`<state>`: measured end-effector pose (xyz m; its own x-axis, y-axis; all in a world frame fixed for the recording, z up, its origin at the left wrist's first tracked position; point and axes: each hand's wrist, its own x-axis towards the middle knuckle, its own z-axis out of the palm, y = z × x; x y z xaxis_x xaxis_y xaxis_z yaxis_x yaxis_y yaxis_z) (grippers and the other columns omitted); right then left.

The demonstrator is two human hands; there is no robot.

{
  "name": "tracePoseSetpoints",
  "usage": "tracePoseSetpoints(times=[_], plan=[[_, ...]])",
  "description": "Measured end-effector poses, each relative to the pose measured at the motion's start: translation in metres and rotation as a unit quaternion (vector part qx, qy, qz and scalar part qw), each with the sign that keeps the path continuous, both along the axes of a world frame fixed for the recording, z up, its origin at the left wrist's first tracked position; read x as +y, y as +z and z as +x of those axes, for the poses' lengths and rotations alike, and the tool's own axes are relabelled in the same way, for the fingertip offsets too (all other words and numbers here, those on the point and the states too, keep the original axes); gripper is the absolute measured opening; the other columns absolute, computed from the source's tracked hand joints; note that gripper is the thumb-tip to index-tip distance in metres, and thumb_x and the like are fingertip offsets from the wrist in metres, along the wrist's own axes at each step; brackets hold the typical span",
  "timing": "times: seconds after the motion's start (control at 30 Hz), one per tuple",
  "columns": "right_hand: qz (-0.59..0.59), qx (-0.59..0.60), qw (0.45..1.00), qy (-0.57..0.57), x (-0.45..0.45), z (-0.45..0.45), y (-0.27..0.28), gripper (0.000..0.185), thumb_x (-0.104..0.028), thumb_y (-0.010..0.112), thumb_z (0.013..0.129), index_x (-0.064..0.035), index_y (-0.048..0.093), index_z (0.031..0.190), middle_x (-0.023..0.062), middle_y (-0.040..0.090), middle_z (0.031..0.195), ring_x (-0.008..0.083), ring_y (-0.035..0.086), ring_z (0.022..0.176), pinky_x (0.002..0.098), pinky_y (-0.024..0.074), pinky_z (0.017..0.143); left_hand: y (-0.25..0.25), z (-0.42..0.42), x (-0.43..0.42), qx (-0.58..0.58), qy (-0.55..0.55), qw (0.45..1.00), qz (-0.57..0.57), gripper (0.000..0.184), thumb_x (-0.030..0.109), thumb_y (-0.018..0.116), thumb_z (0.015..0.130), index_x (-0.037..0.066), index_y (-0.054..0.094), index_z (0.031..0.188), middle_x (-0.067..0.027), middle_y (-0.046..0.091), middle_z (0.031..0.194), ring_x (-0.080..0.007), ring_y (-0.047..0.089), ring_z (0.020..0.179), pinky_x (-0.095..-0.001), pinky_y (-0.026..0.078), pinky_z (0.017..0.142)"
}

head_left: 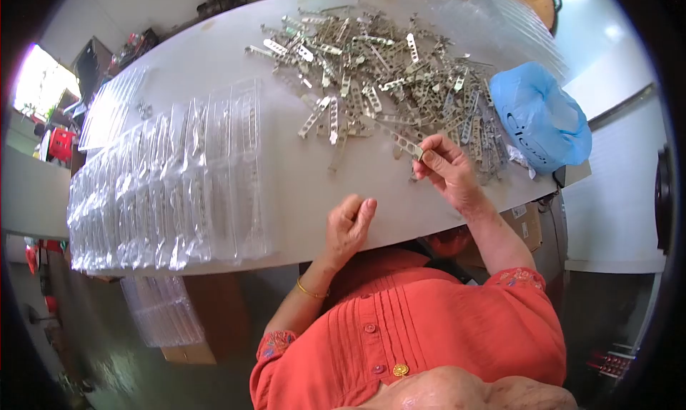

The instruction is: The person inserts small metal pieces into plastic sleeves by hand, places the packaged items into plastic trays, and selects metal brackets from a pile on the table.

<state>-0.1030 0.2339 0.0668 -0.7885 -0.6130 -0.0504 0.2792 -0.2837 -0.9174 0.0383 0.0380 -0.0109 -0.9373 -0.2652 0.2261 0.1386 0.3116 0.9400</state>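
My right hand (pixel 451 173) pinches one end of a perforated metal strip (pixel 402 143) between thumb and fingers. The strip is flat, with a row of holes, and points up and left over the near side of a large pile of similar metal strips (pixel 386 67). My left hand (pixel 349 228) is closed in a loose fist above the table's front edge, thumb on top, and nothing shows sticking out of it. To its left lies a clear plastic pocket sheet (pixel 236 188), with metal strips visible inside many of its sleeves.
A pale table (pixel 300 188) with a curved edge carries everything. On the right sits a blue plastic bag (pixel 539 117). More clear plastic sheeting (pixel 500 21) lies at the back right, and another clear sheet (pixel 114 106) at far left. A cardboard box (pixel 214 317) stands below the table.
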Motion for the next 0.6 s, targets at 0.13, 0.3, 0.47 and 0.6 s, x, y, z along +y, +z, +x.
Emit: tracePoseSetpoints(times=[0.13, 0.3, 0.47, 0.6], plan=[[-0.066, -0.101, 0.992, 0.04, -0.005, 0.033, -0.023, 0.008, -0.008, 0.059, 0.1, -0.0072, 0.061, 0.107, 0.0041, 0.065, 0.096, 0.0145, 0.063, 0.085, 0.0281, 0.0511, 0.074, 0.01, -0.001, -0.004, -0.042, -0.03, 0.967, 0.248, 0.027, 0.025, 0.056, 0.104, -0.001, 0.062, 0.102, -0.0069, 0.066, 0.086, -0.0076, 0.052, 0.06, -0.0239, 0.044, 0.057], [0.123, 0.116, 0.986, 0.014, -0.008, 0.053, -0.015, 0.006, -0.004, 0.061, 0.098, -0.0052, 0.061, 0.104, 0.0048, 0.064, 0.093, 0.0153, 0.062, 0.083, 0.0285, 0.0515, 0.076, 0.015, -0.001, -0.011, -0.052, -0.077, 0.949, 0.302, 0.032, 0.026, 0.051, 0.106, -0.002, 0.062, 0.114, -0.0094, 0.069, 0.097, -0.0073, 0.055, 0.063, -0.022, 0.047, 0.059], [0.259, 0.539, 0.799, 0.059, -0.013, 0.062, 0.003, 0.021, 0.003, 0.065, 0.083, -0.0042, 0.064, 0.103, 0.0115, 0.063, 0.097, 0.0297, 0.065, 0.09, 0.0366, 0.0536, 0.081, 0.012, -0.005, -0.011, -0.053, -0.081, 0.937, 0.335, 0.032, 0.028, 0.054, 0.105, -0.002, 0.062, 0.111, -0.0085, 0.069, 0.095, -0.0077, 0.057, 0.063, -0.0225, 0.047, 0.059], [0.275, 0.655, 0.698, 0.087, -0.012, 0.065, 0.007, 0.024, -0.002, 0.063, 0.079, -0.0031, 0.064, 0.103, 0.0114, 0.063, 0.1, 0.0287, 0.065, 0.091, 0.04, 0.0536, 0.078, 0.019, -0.004, -0.013, -0.1, -0.084, 0.919, 0.371, 0.026, 0.024, 0.059, 0.102, -0.001, 0.061, 0.106, -0.0081, 0.069, 0.091, -0.0085, 0.057, 0.059, -0.0231, 0.047, 0.056]])
